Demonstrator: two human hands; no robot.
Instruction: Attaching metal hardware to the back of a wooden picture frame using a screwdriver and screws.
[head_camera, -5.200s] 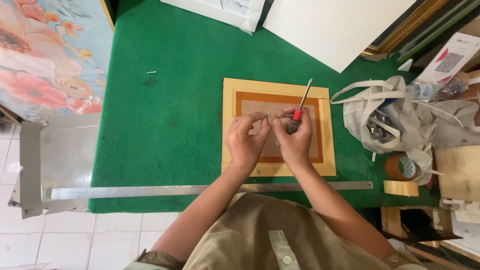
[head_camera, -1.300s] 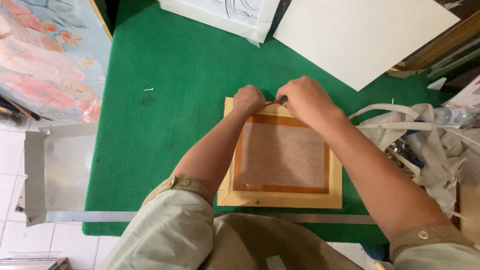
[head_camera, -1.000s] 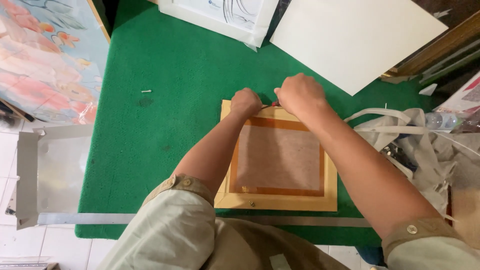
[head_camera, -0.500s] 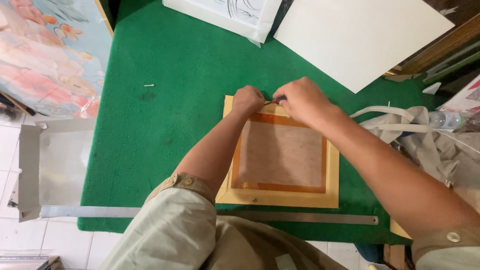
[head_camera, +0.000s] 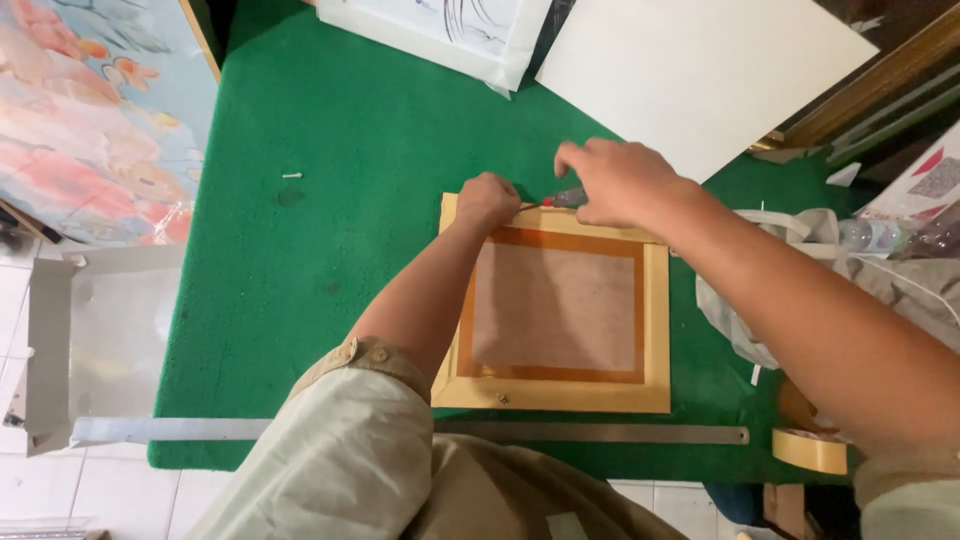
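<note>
My left hand (head_camera: 487, 200) pinches something small at the top edge of the wooden frame (head_camera: 556, 305) on the green mat (head_camera: 330, 240); my right hand (head_camera: 618, 180) grips a screwdriver (head_camera: 563, 198). 1 bottom fitting looks done, the top unfinished.

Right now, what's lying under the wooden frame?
The wooden frame lies back side up on the green felt, which shows around its edges. Both hands, left and right, cover its top edge; whatever is beneath the frame is hidden.
</note>
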